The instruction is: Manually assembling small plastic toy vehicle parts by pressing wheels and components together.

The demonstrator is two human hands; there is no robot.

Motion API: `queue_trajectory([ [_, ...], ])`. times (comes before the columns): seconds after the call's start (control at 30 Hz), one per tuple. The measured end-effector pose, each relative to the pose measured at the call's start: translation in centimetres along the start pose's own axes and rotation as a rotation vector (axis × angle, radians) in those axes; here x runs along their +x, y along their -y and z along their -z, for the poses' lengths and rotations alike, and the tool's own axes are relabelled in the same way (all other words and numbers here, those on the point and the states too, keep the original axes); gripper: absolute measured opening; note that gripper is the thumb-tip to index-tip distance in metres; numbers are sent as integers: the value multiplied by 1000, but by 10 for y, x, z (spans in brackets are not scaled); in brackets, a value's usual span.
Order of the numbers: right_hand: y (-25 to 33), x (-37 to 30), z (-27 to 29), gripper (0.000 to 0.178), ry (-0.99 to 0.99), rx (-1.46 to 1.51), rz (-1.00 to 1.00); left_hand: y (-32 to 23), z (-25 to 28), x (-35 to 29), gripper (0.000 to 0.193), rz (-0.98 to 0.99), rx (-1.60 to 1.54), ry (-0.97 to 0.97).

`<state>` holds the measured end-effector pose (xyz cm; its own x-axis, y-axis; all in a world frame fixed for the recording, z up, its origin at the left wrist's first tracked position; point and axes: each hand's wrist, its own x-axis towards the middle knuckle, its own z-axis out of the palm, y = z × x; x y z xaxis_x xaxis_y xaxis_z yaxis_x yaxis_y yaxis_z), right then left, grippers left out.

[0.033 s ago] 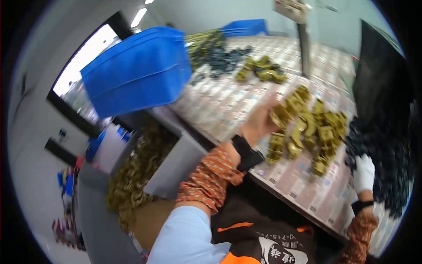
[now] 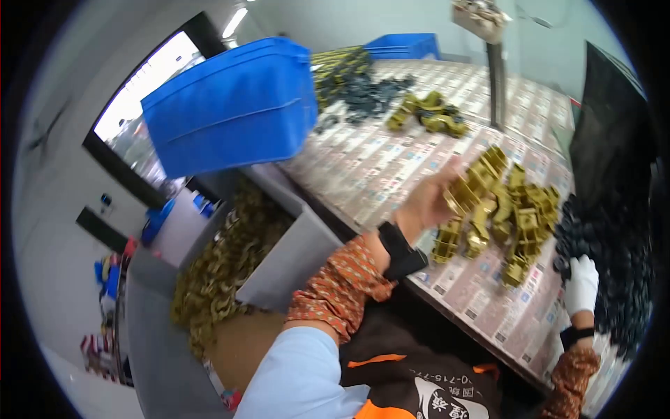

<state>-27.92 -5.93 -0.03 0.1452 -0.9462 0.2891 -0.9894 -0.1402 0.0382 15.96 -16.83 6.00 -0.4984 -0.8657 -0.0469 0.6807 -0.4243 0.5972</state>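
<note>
My left hand [image 2: 433, 199], bare with a black band on its wrist, grips a gold-coloured moulded part [image 2: 478, 180] with box-like hollows, raised over the table. Just beyond and under it, a loose heap of similar gold parts [image 2: 532, 213] lies on the tabletop. At the far right my right hand [image 2: 581, 285], in a white glove, reaches to the edge of a big pile of small black parts [image 2: 618, 279]. Its fingers are drawn together there, and whatever they hold cannot be made out.
A table [image 2: 391, 174] with a patterned covering spans the middle. Further back lie a small gold cluster [image 2: 427, 114] and dark pieces [image 2: 370, 96] near a metal post [image 2: 495, 87]. At left, a blue bin [image 2: 230, 112] stands above a grey box [image 2: 296, 258] of gold parts.
The whole view has shifted slightly, so the scene sits a little further right. My left hand still holds the gold part, and my right hand stays at the black pile.
</note>
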Motion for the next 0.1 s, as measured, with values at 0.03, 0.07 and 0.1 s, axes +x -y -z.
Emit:
queue_trajectory([
  [0.03,1,-2,0,31,-35,23,1,7,-32,-20,69,38,13,216],
  [0.07,5,3,3,32,-57,35,0,15,-26,-29,76,87,-23,219],
  [0.1,8,9,-1,36,-80,103,-21,10,-19,-35,76,59,-17,206],
])
